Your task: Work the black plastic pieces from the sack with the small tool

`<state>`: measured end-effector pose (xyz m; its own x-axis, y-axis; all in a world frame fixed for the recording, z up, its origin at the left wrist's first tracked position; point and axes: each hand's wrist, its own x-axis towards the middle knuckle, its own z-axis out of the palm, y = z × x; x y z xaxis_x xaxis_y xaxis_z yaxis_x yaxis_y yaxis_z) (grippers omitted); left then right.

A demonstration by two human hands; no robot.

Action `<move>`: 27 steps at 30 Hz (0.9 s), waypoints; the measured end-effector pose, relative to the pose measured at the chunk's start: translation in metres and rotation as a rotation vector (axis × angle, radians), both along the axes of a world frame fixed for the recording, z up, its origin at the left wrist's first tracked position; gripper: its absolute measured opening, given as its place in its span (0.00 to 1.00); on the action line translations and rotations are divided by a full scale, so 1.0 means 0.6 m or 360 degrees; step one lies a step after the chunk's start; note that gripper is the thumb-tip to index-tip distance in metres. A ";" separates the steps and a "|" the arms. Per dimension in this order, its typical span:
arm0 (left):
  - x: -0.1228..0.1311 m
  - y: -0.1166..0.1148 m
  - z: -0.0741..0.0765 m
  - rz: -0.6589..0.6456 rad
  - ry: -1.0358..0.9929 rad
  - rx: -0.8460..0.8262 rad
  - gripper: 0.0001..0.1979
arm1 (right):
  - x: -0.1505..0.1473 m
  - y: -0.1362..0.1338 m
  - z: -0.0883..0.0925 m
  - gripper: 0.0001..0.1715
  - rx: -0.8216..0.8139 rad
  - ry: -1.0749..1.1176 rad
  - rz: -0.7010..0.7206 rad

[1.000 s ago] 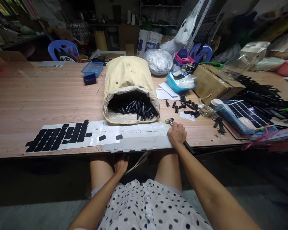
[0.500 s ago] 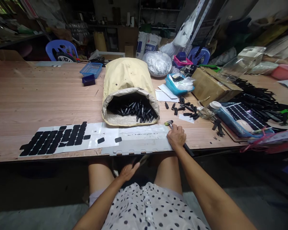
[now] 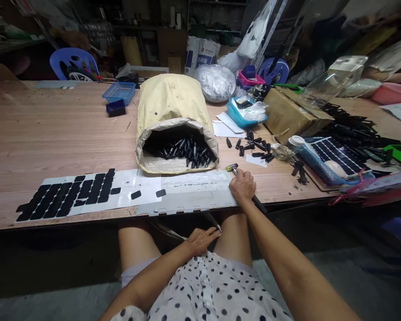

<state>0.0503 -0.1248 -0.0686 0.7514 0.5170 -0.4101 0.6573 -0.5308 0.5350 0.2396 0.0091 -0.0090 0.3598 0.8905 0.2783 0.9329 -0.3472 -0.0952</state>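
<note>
My right hand (image 3: 243, 185) is closed around a small hammer (image 3: 232, 167) with a yellowish head and a black handle, resting at the table's front edge. Below the table, my left hand (image 3: 202, 240) is over my lap, its fingertips on the pale rim (image 3: 177, 235) of what looks like an open sack between my thighs; the sack's inside is dark. In front of me on the table, a cream sack (image 3: 172, 98) lies with its mouth toward me, full of black pointed parts (image 3: 194, 151). A grey board (image 3: 190, 203) lies along the edge beside the hammer.
Black rounded pads (image 3: 58, 196) lie on a white sheet at left. Loose black parts (image 3: 250, 145) are scattered right of the sack. Behind them stand a blue basin (image 3: 235, 117) and a cardboard box (image 3: 284, 117). A blue basket (image 3: 119, 92) sits at back left.
My left hand has moved right across my lap, and the pale rim by its fingers now shows more clearly. My right hand stays on the hammer. The view has shifted slightly.
</note>
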 end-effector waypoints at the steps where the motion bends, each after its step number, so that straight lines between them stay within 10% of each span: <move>1: 0.001 0.002 0.004 -0.0071 0.0014 0.0026 0.44 | 0.001 0.000 -0.002 0.21 0.0008 0.0000 0.0003; 10: -0.025 -0.014 0.016 0.0265 -0.0058 -0.0046 0.40 | 0.004 0.001 -0.009 0.20 0.0055 -0.0019 0.0024; 20: -0.201 -0.016 0.063 0.0596 0.0377 0.0041 0.48 | 0.002 0.005 -0.003 0.21 0.0023 0.0048 0.0035; 27: -0.222 -0.030 0.030 0.0629 0.0579 0.0191 0.20 | -0.001 0.007 0.000 0.22 -0.0006 0.0074 0.0034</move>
